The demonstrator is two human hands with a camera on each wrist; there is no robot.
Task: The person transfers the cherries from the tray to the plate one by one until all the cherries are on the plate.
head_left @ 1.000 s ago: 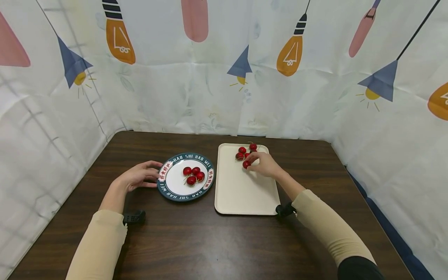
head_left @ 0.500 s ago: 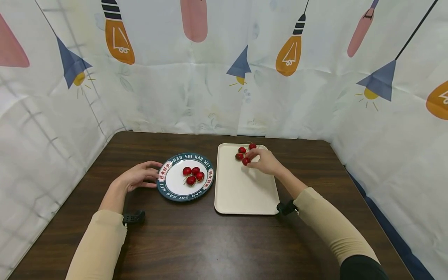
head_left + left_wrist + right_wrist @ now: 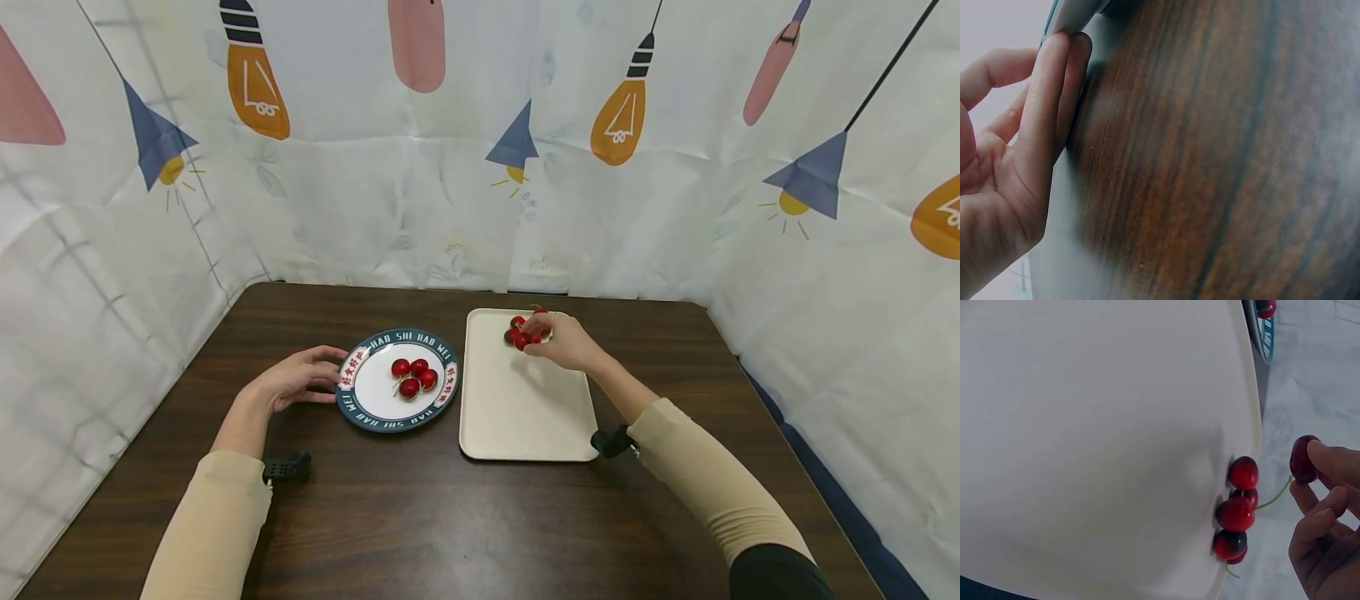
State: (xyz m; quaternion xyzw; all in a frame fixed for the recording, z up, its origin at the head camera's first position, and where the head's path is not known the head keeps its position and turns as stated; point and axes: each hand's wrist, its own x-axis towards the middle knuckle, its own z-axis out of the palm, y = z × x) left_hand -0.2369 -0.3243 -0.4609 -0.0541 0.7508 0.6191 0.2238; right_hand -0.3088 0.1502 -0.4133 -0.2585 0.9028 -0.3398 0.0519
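Pinching a glossy, rounded cherry (image 3: 1302,459), right hand (image 3: 566,343) over smooth tray (image 3: 525,408)

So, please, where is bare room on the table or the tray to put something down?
The table is bare in front of the plate and tray, between the sleeves; the tray's near half is bare. Crowded: the tray's far end, with cherries and the right hand; the plate's left edge, touched by the left hand.

A dark brown table with wood lines (image 3: 465,525) has white cloth walls (image 3: 360,217) around it. The cloth has pictures of orange light bulbs (image 3: 257,87), blue pointy lamps (image 3: 513,143) and pink shapes (image 3: 416,50). A dark blue strip (image 3: 836,500) shows past the table's right edge.
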